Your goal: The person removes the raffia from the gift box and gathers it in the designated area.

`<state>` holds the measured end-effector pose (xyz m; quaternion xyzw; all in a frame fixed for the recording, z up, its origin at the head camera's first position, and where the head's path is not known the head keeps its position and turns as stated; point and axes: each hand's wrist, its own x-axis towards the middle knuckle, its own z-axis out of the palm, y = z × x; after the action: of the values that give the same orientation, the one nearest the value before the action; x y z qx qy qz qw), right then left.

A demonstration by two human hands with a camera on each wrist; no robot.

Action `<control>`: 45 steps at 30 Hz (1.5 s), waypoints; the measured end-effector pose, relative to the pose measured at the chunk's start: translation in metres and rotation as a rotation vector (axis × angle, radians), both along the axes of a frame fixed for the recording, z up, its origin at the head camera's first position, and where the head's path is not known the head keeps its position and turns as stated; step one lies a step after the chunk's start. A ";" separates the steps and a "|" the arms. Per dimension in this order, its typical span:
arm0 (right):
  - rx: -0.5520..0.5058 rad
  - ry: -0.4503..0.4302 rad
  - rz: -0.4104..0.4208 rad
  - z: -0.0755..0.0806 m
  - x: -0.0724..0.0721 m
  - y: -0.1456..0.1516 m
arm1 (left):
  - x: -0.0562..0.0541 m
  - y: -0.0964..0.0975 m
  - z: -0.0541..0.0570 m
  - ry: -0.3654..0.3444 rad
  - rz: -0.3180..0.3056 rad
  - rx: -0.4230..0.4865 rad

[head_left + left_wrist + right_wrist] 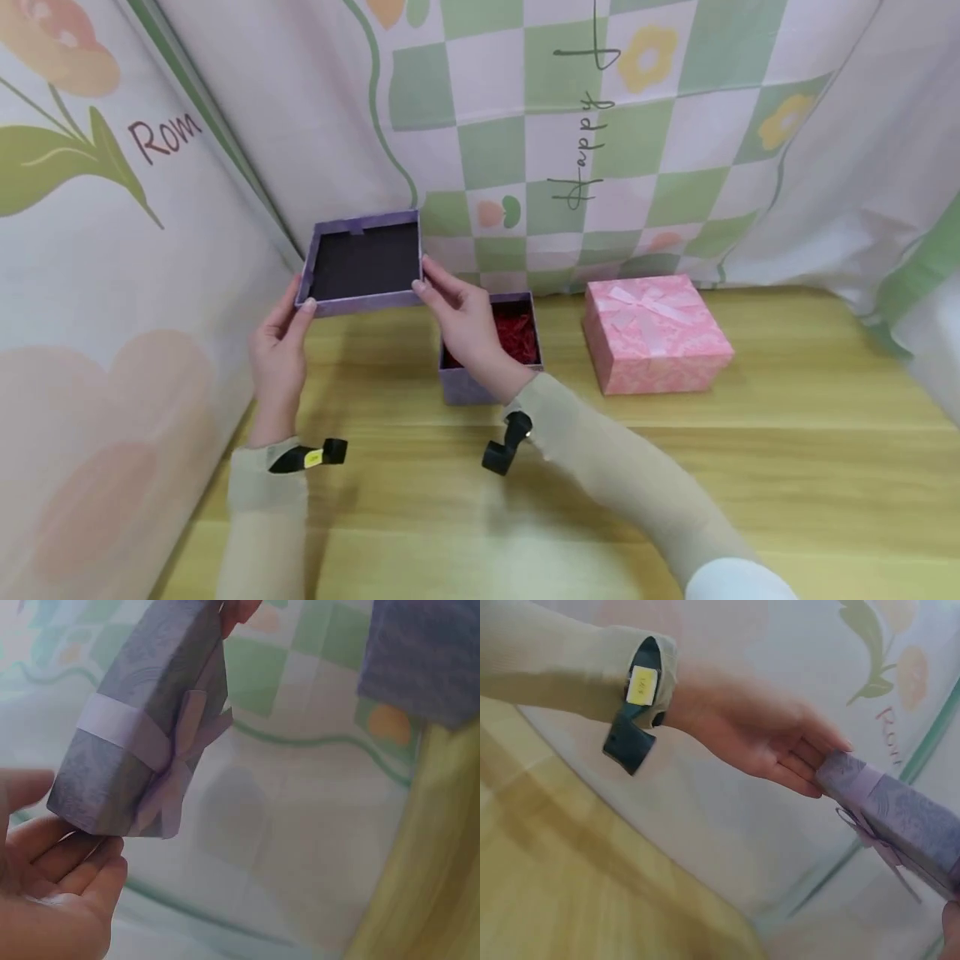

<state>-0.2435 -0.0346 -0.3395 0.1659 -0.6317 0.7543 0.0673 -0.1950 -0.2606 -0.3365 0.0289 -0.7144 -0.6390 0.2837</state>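
Both hands hold a purple gift box lid (pixel 366 262) in the air, its black inside facing the head camera. My left hand (pixel 279 358) pinches the lid's near left corner between thumb and fingers. At the near right corner, my right hand (pixel 472 329) grips the edge. A pale purple ribbon bow (pixel 174 761) on the lid's outer face shows in the left wrist view. Partly hidden under my right hand, the purple box base (pixel 468 389) stands uncovered on the table, with red shredded paper (pixel 517 335) inside.
To the right of the purple base sits a closed pink gift box (pixel 660 333) with a ribbon bow on top. A printed curtain (pixel 495 100) hangs behind the wooden table (pixel 405 500), and another printed cloth (pixel 135 275) hangs along the left side.
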 end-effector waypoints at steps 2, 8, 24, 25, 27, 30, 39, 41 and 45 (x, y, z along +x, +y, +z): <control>-0.006 -0.029 0.008 -0.002 0.002 -0.010 | 0.003 -0.008 -0.001 -0.049 0.016 -0.024; -0.040 -0.131 0.025 -0.024 0.012 -0.035 | 0.009 -0.023 -0.014 -0.096 0.014 0.001; 0.075 -0.269 -0.053 -0.081 0.032 -0.081 | 0.009 -0.045 -0.087 -0.285 0.123 0.157; 0.087 -0.276 -0.050 -0.086 0.033 -0.081 | 0.009 -0.045 -0.091 -0.302 0.130 0.127; 0.099 -0.279 -0.036 -0.095 0.033 -0.080 | 0.009 -0.045 -0.099 -0.339 0.147 0.055; 0.140 -0.283 -0.028 -0.108 0.031 -0.078 | 0.005 -0.044 -0.108 -0.395 0.145 -0.029; 0.182 -0.254 -0.002 -0.129 0.019 -0.086 | -0.010 -0.051 -0.122 -0.401 0.131 -0.056; 0.149 -0.252 0.021 -0.130 0.015 -0.089 | -0.014 -0.053 -0.122 -0.393 0.137 -0.039; 0.087 -0.257 0.074 -0.132 0.007 -0.095 | -0.020 -0.058 -0.123 -0.380 0.145 -0.007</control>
<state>-0.2366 -0.1298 -0.4713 0.0938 -0.6605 0.7433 -0.0494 -0.2147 -0.3189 -0.4598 0.1994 -0.7533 -0.5975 0.1892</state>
